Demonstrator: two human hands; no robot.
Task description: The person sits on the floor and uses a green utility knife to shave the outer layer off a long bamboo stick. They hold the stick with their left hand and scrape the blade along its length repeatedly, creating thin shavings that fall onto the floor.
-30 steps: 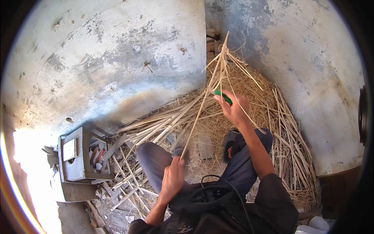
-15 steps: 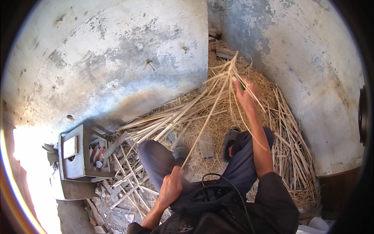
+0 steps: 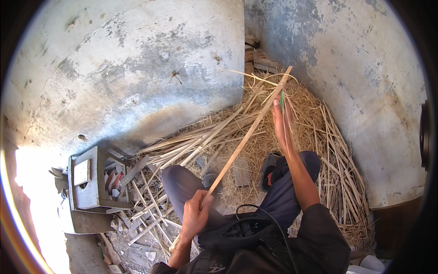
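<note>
My left hand (image 3: 195, 213), low and near my lap, is closed round the near end of a long pale wooden strip (image 3: 248, 135). The strip, which looks like split bamboo, slants up and away to the right. Close to its far end is my right hand (image 3: 280, 125), arm stretched out, with a slim green tool (image 3: 281, 99) in its fingers. The tool's working end is too small and blurred to make out. Thin curled shavings (image 3: 262, 78) stick out from around the strip's far end.
Straw-like shavings (image 3: 301, 102) heap up in the corner between two peeling walls. Split strips lie in a pile at the left (image 3: 200, 137) and another bundle at the right (image 3: 340, 178). A battered wooden box (image 3: 86, 194) stands at far left, by a bright opening. My bent knees flank the work.
The strip now shows its broad face and its far end has shifted right. My right hand has moved slightly nearer and left. Curled shavings now stick out left of the far end.
</note>
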